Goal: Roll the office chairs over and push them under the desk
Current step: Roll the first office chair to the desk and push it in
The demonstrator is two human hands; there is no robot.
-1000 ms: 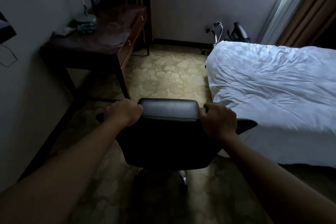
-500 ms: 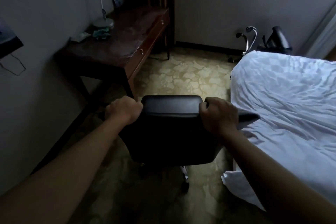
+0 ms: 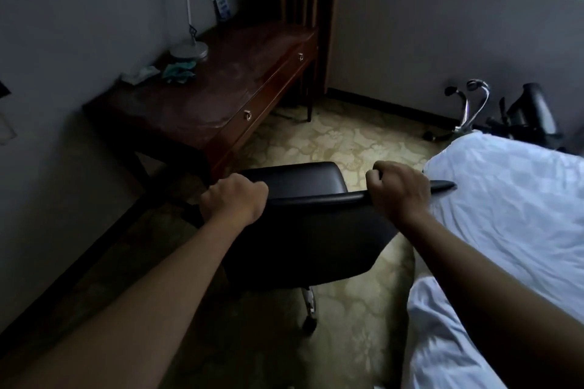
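A: Start left of the desk (image 3: 202, 98). What's there?

B: Grey wall, something dark cut off at the frame edge, can't tell what. On the desk's far-left part: a lamp base (image 3: 189, 50) with a thin white stem running out of the top of the frame, some crumpled teal and white stuff (image 3: 177, 71) beside it, too blurry to name.

A: Desk itself?

B: Dark wood, 2 drawer pulls on its front. Space under it is very dark, legs barely readable.

A: Hands?

B: Left hand (image 3: 235, 204) fisted closed over the left top edge of the black office chair (image 3: 303, 230) backrest. Right hand (image 3: 399, 193) wrapped closed over the right top edge, fingers curled over the front. Both forearms bare, reaching in from the bottom of the frame.

A: Where's the chair relative to the desk?

B: Just beside the desk's near right corner, out on the patterned carpet (image 3: 341, 142), not under it. Seat pad visible past the backrest. Base mostly hidden behind the backrest; 1 chrome leg with a caster (image 3: 309, 324) shows below.

A: Right of the desk?

B: Dark curtain at the desk's far end, window cut off at the top. White bed (image 3: 512, 205) far right, its near corner blurred. Behind it, a second dark chair (image 3: 531, 114) tipped over, chrome base legs up, mostly hidden by the bed.
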